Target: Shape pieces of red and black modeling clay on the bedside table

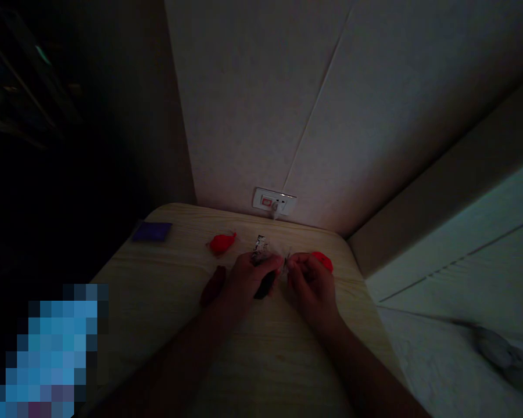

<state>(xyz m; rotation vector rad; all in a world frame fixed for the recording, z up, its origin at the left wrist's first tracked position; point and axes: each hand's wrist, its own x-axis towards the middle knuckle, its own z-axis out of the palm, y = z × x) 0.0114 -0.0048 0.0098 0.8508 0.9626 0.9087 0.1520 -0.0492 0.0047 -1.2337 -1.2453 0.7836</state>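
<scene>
The room is dim. Over a light wooden table (165, 302), my left hand (248, 278) is closed round a small dark object with a shiny patterned top (260, 248). My right hand (311, 284) pinches something thin and pale at its fingertips, which touch the left hand's fingertips. A red object (323, 260) shows just behind my right hand; I cannot tell whether the hand holds it. Another red piece (221, 242) lies on the table farther back left, and a dark red one (212, 285) lies by my left wrist.
A purple flat object (152, 231) lies at the table's far left corner. A wall socket plate (273, 201) with a plug sits on the wall behind the table. A bed with pale sheets (453, 325) stands to the right.
</scene>
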